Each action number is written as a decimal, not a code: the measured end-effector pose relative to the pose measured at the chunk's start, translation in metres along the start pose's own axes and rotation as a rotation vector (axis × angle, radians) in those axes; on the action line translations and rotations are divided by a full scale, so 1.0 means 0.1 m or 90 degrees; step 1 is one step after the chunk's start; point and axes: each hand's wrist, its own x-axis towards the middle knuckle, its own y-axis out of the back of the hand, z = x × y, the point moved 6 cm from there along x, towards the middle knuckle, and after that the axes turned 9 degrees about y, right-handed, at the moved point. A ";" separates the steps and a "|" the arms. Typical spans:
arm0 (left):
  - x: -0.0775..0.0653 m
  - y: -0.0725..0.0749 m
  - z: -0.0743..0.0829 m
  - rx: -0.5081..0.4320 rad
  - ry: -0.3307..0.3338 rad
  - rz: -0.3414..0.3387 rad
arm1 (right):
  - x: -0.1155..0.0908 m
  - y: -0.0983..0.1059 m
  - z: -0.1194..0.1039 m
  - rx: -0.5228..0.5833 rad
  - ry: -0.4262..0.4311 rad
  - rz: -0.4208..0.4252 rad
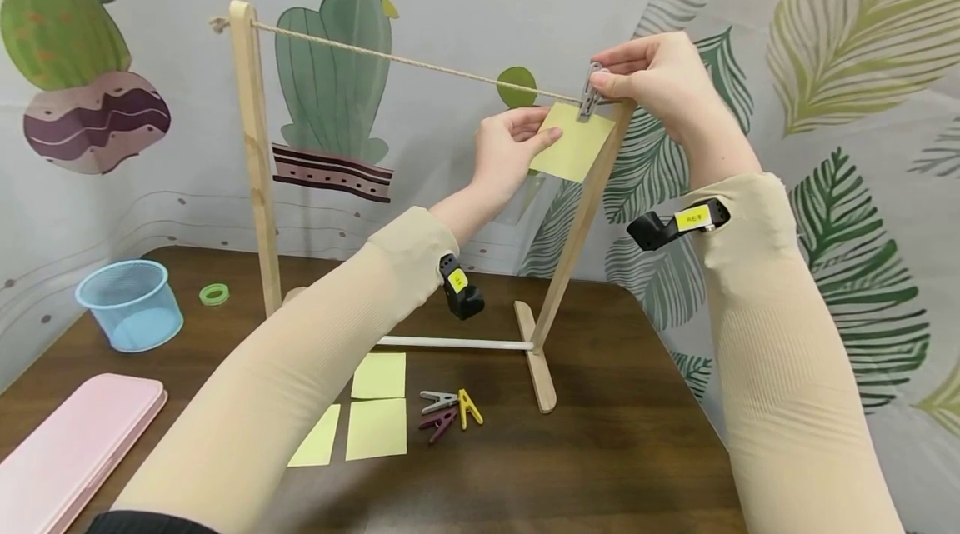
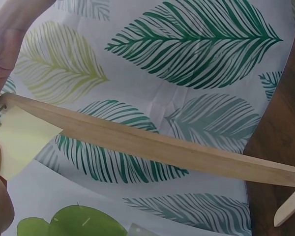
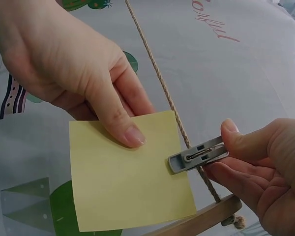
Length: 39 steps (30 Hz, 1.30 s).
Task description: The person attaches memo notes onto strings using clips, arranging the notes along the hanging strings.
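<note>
paper is pinched by the left hand, thumb over fingers; the right hand pinches a grey clothespin, overlapping rope and paper edge

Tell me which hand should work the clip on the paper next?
Right hand, I think: its fingers pinch the gray clip at the edge of the paper, while the left hand holds the paper.

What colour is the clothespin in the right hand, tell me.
Grey; the clothespin in the right hand shows best in the right wrist view.
</note>
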 end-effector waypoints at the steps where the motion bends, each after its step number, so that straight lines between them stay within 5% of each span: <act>1: 0.00 0.00 0.00 0.000 0.000 0.001 | -0.01 0.00 0.00 0.000 0.001 0.000; 25: -0.01 0.05 -0.04 -0.019 0.007 -0.012 | -0.05 0.02 -0.01 0.006 -0.009 0.026; 35: -0.06 0.14 -0.13 -0.036 0.017 0.002 | -0.08 0.02 0.02 0.090 0.034 0.125; 39: -0.13 0.20 -0.16 -0.033 0.002 0.004 | -0.16 0.06 0.07 0.183 0.074 0.203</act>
